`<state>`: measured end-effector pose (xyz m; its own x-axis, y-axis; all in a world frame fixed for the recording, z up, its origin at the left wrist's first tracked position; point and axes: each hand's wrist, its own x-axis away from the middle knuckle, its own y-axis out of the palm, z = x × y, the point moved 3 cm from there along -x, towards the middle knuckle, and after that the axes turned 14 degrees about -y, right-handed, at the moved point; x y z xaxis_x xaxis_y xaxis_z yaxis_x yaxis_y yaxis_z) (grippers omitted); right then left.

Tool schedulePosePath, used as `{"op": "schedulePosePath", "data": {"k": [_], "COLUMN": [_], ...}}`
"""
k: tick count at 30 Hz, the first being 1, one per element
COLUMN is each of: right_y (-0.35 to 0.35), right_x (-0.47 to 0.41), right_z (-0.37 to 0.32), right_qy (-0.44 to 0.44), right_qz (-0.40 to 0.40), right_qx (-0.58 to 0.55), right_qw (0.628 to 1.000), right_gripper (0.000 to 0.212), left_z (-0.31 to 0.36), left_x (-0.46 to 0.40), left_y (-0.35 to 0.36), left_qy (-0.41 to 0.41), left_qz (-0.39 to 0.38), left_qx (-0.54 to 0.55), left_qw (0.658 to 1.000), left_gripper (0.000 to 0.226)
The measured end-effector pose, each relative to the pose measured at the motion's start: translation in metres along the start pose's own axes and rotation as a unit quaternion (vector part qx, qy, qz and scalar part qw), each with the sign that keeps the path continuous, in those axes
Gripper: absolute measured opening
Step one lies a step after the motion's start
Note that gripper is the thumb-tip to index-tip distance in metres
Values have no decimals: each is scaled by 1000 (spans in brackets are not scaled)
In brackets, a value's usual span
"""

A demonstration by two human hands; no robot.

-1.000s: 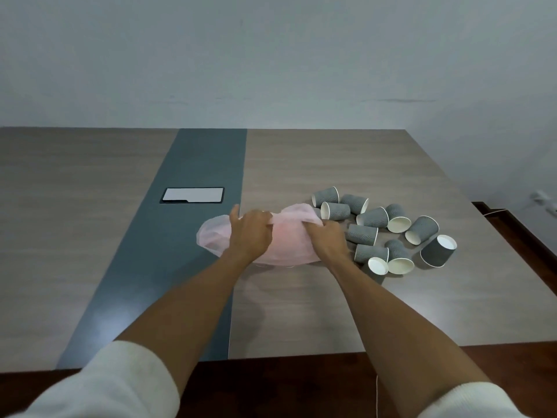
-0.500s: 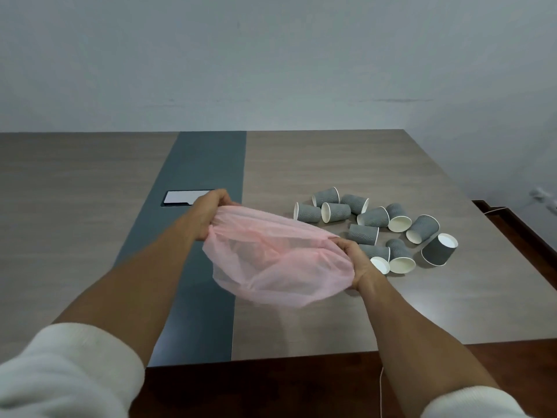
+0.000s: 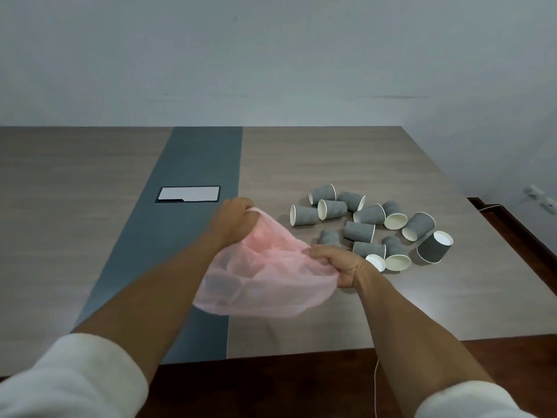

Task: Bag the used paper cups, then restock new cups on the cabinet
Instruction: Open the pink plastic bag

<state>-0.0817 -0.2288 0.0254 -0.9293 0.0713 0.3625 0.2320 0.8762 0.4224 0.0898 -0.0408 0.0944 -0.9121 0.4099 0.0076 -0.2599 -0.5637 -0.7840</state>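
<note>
Pink, thin, see-through plastic is what both sets of fingers are bunched into right now: the left hand [image 3: 233, 220] has its fingers curled tight round the far edge of the bag [image 3: 265, 279], and the right hand [image 3: 337, 263] is pinching the near-right edge in a closed fist, so the rim is pulled apart between them and the sack sags below into a loose pouch. My guess is that's the whole point of the two-handed hold, getting the mouth spread wide so cups can be dropped or scooped in. Can't really tell whether the mouth is fully open or just bunched, the film's too crumpled. Just past the right knuckles, nearly touching them, sits the pile of used paper cups [image 3: 370, 227]: grey ribbed sleeves, white insides, almost all tipped on their sides and jumbled against each other, one at the outer edge apparently standing mouth-down. None are in the bag yet as far as I can see, so I'd say bagging hasn't really started. Everything rests on the table [image 3: 301, 164], wood-look with a dark grey-blue strip down the middle under the left forearm. Beyond the left fingers, set in that strip, there's a white rectangular panel [image 3: 188, 194], probably a cable hatch. No brand, label or readable writing anywhere, cups included. No cabinet or fresh cups in view.
</note>
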Motion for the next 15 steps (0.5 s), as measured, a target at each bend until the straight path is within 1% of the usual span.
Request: {"op": "schedulePosePath", "data": {"k": [1,2,3,4,5,6,7,8,10,11,12,13,14,15], "right_y": [-9,-18,-25,-29,-23,-16,-6,4,22,29,32,31,28,26], "right_x": [0,-2,-5,-8,-6,-8,-8,-11,-20,-26,-32,-38,-41,-39], "right_z": [6,10,12,11,8,6,5,4,6,10,15,19,21,20], "right_qy": [10,0,-26,-70,-113,-156,-181,-194,-173,-148,-133,-134,-149,-176], "right_qz": [16,60,119,185,235,269,286,289,297,307,313,318,325,330], "right_qx": [87,190,284,340,349,319,284,257,252,275,300,324,347,380], "right_qw": [996,980,951,919,900,895,897,902,905,899,891,881,867,846], "right_gripper": [17,18,20,23,30,42,60,81,126,137,134,115,86,61], "left_z": [0,3,7,14,18,21,25,29,37,40,42,44,43,40], "left_x": [-3,-4,-5,-6,-6,-8,-8,-8,-9,-8,-7,-5,-4,-4], "left_y": [-6,-12,-15,-16,-14,-12,-11,-9,-4,-2,-1,-2,-6,-10], "left_qy": [-12,-22,-32,-39,-51,-63,-73,-81,-90,-91,-89,-81,-64,-30], "left_qz": [4,5,1,-3,-3,-2,1,6,11,7,6,6,9,15], "left_qx": [-4,-3,3,9,10,11,24,41,67,80,89,86,57,-11], "left_qw": [1000,1000,999,999,999,998,997,996,994,993,992,993,996,999], "left_gripper": [28,29,29,29,30,32,36,40,42,38,32,27,25,28]}}
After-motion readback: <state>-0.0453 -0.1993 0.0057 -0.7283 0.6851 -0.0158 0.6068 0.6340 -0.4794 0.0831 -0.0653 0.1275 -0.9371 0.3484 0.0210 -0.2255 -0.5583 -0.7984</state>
